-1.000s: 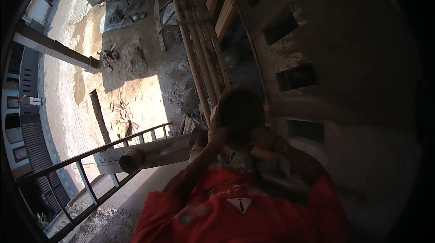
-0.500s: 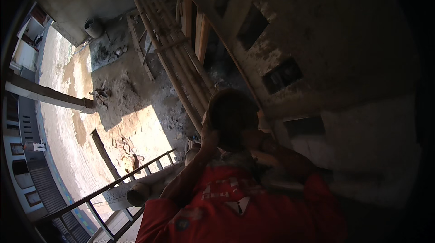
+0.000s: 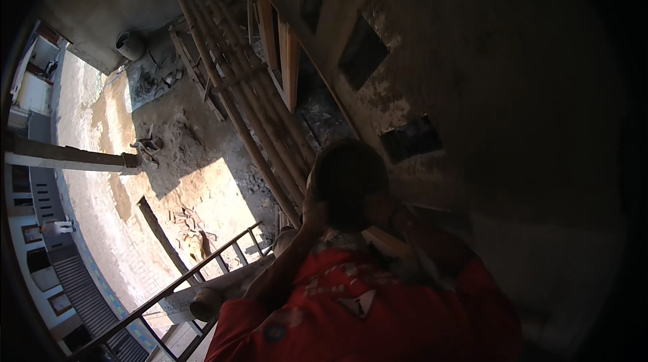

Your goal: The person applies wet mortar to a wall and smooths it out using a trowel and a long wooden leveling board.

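Observation:
A dark round bucket-like container is held in front of my red-shirted chest, its interior lost in shadow. My left hand grips its left side with the fingers wrapped round it. At the lower right of the container is my right hand, touching it; those fingers are too dark to make out. A small cylindrical container rests on a grey board to my lower left.
Bamboo poles run below me beside a wall with square openings. A metal railing or ladder lies left of me. A concrete column, rubble, a bucket and a distant person are farther off.
My view has turned, so the poles and wall openings sit farther left and the railing lower. Both hands have stayed at the round container.

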Motion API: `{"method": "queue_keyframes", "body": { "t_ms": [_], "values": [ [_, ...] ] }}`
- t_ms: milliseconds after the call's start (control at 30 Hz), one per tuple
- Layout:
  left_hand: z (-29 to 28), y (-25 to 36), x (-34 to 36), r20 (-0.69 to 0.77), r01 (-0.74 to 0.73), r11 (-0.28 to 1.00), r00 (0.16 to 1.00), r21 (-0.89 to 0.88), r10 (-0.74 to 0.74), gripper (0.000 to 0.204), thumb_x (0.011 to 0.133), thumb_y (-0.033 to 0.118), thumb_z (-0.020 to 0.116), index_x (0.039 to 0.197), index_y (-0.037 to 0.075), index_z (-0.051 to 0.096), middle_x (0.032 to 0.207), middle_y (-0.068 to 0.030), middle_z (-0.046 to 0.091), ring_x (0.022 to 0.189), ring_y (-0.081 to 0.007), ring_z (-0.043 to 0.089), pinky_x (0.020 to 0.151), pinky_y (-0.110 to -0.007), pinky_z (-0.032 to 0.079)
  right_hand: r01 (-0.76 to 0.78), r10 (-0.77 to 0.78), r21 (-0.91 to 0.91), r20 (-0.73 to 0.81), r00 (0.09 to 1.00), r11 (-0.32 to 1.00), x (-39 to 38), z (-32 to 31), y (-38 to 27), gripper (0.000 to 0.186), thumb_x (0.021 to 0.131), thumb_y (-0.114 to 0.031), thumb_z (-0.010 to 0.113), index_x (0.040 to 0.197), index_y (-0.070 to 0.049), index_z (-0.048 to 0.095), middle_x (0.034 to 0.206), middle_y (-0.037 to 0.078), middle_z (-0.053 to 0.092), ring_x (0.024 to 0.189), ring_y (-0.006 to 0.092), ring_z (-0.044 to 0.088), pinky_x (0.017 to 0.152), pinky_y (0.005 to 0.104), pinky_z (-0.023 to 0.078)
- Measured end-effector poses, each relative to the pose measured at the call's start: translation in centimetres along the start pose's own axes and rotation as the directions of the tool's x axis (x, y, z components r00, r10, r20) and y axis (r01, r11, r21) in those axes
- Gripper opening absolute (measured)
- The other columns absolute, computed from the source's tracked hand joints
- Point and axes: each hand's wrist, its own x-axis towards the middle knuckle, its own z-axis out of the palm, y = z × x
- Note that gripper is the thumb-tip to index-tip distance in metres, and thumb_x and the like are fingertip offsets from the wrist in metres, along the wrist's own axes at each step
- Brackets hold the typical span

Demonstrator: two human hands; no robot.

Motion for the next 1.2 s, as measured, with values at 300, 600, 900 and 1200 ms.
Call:
{"method": "queue_keyframes", "body": {
  "t_ms": [300,600,900,1200],
  "values": [
    [0.3,9.6,6.9,-0.062,-0.028,0.987,0.997,0.157,0.039,0.069,0.080,-0.002,0.042,0.147,0.005,0.030,0.142,-0.0203,0.043,0.133,-0.0299,0.041,0.109,-0.036,0.034,0.177,-0.450,-0.417,-0.772,0.450,0.892,-5.2,-12.9,6.3,0.022,0.084,-0.026,0.062,0.095,-0.008,0.066,0.095,0.013,0.062,0.085,0.0293,0.062,0.075,0.0456,0.049],
    [-2.4,14.3,15.7,0.026,-0.118,0.942,0.993,0.313,0.116,0.069,0.082,0.003,0.045,0.149,0.008,0.028,0.143,-0.0216,0.043,0.130,-0.0353,0.046,0.107,-0.040,0.038,-0.137,0.133,0.031,-0.526,0.840,0.990,1.5,-16.8,9.9,0.025,0.084,-0.029,0.060,0.095,-0.008,0.067,0.097,0.013,0.065,0.089,0.0322,0.063,0.077,0.0450,0.050],
    [-6.3,15.7,24.5,0.217,-0.239,0.962,0.954,0.134,0.207,0.075,0.077,0.000,0.044,0.150,0.008,0.025,0.147,-0.0194,0.037,0.135,-0.0323,0.041,0.112,-0.039,0.033,0.223,-0.093,0.115,-0.663,0.743,0.968,9.4,-13.3,8.0,0.025,0.087,-0.026,0.060,0.104,-0.008,0.065,0.091,0.017,0.066,0.084,0.0341,0.065,0.070,0.0443,0.053],
    [-7.1,16.3,29.6,0.178,-0.058,0.997,0.982,-0.043,0.065,0.073,0.079,0.000,0.048,0.149,0.007,0.028,0.143,-0.0171,0.044,0.133,-0.0262,0.043,0.110,-0.035,0.035,0.053,0.455,0.607,-0.647,0.612,0.793,11.0,-15.5,6.1,0.031,0.089,-0.028,0.064,0.110,-0.005,0.064,0.094,0.019,0.067,0.084,0.0376,0.065,0.072,0.0450,0.050]
  ]
}}
